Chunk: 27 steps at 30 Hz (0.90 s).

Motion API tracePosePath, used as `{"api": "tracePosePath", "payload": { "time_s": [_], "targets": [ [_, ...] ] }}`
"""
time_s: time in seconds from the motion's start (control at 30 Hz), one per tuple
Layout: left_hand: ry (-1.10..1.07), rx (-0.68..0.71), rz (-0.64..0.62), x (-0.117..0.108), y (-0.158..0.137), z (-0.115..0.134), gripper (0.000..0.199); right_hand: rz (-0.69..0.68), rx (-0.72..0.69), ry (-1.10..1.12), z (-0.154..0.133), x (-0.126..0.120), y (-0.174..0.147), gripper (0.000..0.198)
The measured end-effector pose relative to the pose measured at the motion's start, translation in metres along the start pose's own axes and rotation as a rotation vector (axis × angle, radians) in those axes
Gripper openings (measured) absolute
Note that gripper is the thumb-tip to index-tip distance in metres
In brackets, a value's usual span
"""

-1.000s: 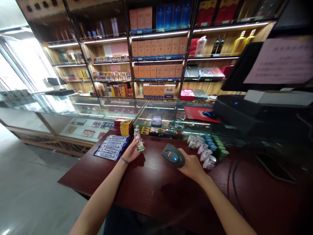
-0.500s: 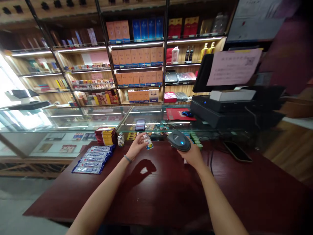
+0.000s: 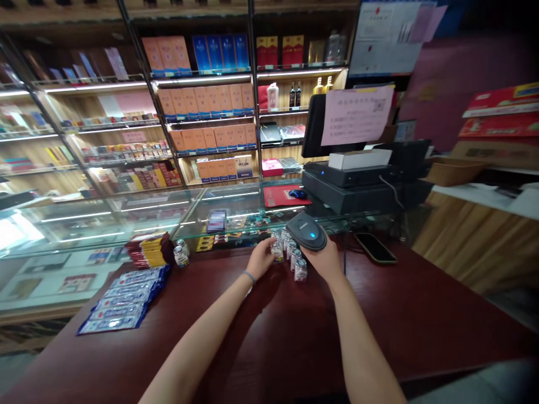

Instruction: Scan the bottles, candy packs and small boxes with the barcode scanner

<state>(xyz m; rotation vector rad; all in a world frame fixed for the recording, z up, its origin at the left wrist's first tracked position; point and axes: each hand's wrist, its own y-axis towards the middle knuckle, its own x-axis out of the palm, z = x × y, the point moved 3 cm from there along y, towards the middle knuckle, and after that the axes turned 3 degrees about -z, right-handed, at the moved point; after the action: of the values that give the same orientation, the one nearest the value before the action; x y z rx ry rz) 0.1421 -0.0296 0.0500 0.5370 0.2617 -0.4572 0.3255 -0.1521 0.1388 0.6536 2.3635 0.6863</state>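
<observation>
My right hand [image 3: 327, 262] is wrapped round the handle of a dark barcode scanner [image 3: 306, 231], which shows a blue light on top. My left hand [image 3: 261, 258], with a band on its wrist, has its fingers closed on a small clear bottle [image 3: 277, 252] with a pale cap. That bottle is at the left side of a group of several similar small bottles [image 3: 300, 270], standing on the dark red counter partly beneath the scanner head. Farther left, small bottles [image 3: 181, 255] stand close together beside a stack of red and yellow packets [image 3: 147, 251].
Blue and silver sachets [image 3: 122, 300] lie overlapped at the counter's left. A phone [image 3: 375, 248] lies on the right. Behind the counter [image 3: 236, 348] are a glass display case [image 3: 138, 210], a monitor [image 3: 314, 126] with a pink sheet, and a mouse [image 3: 298, 194].
My left hand has carried the small bottle rightward and lowered it to the group near the scanner. The scanner stays in my right hand. The head view has turned right.
</observation>
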Motion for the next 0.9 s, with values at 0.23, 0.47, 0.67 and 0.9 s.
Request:
{"api": "tracePosePath", "payload": {
  "time_s": [0.23, 0.47, 0.67, 0.9],
  "targets": [
    [0.13, 0.016, -0.008, 0.015, 0.0, -0.006, 0.054, 0.042, 0.039, -0.01, 0.002, -0.005, 0.0, 0.047],
    [0.124, -0.009, -0.027, 0.02, -0.002, -0.012, 0.053, 0.019, 0.037, 0.012, -0.001, -0.005, -0.002, 0.042],
    [0.092, -0.033, -0.001, 0.022, -0.002, -0.013, 0.059, 0.0, 0.035, 0.007, 0.001, -0.002, -0.002, 0.045],
    [0.037, -0.066, 0.033, 0.009, -0.004, -0.011, 0.074, 0.002, 0.021, 0.028, 0.004, 0.003, -0.002, 0.051]
  ]
}}
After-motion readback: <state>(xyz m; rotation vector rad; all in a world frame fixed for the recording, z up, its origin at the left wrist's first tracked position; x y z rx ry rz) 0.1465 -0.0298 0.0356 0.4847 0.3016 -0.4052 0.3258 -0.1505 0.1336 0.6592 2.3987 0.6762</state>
